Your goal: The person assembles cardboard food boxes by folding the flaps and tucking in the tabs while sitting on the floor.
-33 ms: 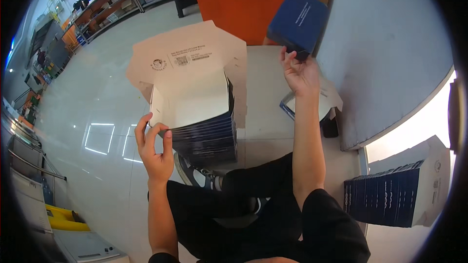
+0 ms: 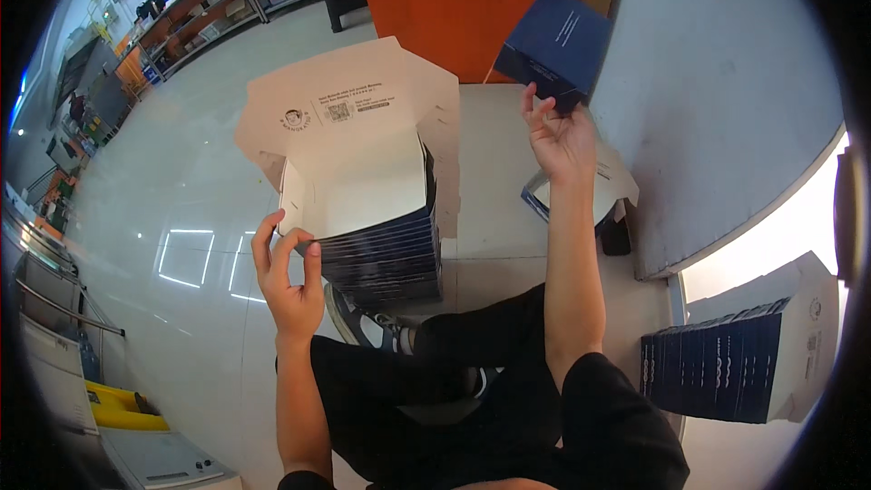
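Observation:
My right hand [image 2: 564, 141], raised at the upper right, is closed on the lower corner of a dark blue cardboard box [image 2: 561, 32]. The box is tilted, with one printed face and a narrower side showing; its far side is hidden. Left of centre stands a stack of nested blue boxes [image 2: 381, 263] with cream insides. The top one is open, its wide lid flap [image 2: 363, 82] folded back. At the near left corner of its rim, my left hand [image 2: 292, 281] has its thumb and fingers bent, gripping the edge lightly.
Beneath my raised right forearm another open box [image 2: 617, 177] sits near the grey curved wall [image 2: 726, 109]. A second long row of nested boxes [image 2: 712, 367] lies at the right. An orange panel [image 2: 454, 9] stands ahead. Shelves [image 2: 209, 14] run along the far left.
The box in my right hand has come down slightly and tilted, so more of its narrow side shows. My left hand and the stack have stayed put.

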Demonstrator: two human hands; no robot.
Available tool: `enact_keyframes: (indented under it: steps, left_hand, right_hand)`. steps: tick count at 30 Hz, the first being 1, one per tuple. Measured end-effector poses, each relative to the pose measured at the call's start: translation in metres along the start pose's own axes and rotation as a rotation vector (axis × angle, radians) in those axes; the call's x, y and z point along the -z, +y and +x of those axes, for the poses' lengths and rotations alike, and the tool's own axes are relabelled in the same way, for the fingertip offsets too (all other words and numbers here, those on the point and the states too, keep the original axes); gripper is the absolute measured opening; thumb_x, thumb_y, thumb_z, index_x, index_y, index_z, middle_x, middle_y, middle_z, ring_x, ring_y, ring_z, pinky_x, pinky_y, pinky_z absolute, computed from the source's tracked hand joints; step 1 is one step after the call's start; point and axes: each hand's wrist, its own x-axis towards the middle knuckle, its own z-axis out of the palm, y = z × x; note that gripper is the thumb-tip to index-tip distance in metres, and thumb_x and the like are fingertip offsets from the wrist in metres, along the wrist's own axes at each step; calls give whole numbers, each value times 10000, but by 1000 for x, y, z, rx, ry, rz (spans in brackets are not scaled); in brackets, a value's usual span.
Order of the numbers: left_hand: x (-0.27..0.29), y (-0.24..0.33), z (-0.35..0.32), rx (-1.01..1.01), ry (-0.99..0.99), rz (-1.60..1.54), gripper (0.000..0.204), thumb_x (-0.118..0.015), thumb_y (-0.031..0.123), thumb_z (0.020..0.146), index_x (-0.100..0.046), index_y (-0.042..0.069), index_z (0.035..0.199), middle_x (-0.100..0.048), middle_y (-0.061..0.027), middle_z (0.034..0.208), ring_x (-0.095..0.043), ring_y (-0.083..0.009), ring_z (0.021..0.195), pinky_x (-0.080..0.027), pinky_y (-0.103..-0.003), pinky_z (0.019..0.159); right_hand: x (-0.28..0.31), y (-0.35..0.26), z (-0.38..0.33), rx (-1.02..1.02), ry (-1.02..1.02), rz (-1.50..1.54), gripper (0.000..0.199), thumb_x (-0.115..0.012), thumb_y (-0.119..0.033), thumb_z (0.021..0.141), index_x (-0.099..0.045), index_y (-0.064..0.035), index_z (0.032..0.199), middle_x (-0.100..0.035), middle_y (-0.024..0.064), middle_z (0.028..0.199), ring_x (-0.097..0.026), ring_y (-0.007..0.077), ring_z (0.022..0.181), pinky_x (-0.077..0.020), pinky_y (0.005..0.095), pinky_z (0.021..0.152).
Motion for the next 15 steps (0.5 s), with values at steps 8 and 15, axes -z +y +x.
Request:
enact_keyframes:
  steps: [8,15]
  left_hand:
    - [10,1,11,-15,-47,34,64,-735,59,940,-714,19,986,-661,-116,1159,-605,-299,1146,-476,-408,985]
    - [28,6,34,102,-171,-40,195,-727,-68,850,-717,-51,1044,-687,-147,1074,-675,-255,1015,-506,-324,905]
  right_hand:
    - [-78,24,-67,471,-338,-616,211,-597,-256,1085,-668,-65,1137,-695,77,1116,-645,235,1046,-571,348,817]
    - [-84,45,-80,798,-1021,-1638,279,-902,-168,770,-656,-56,839,-719,65,913,-644,271,1027,-507,394,925]
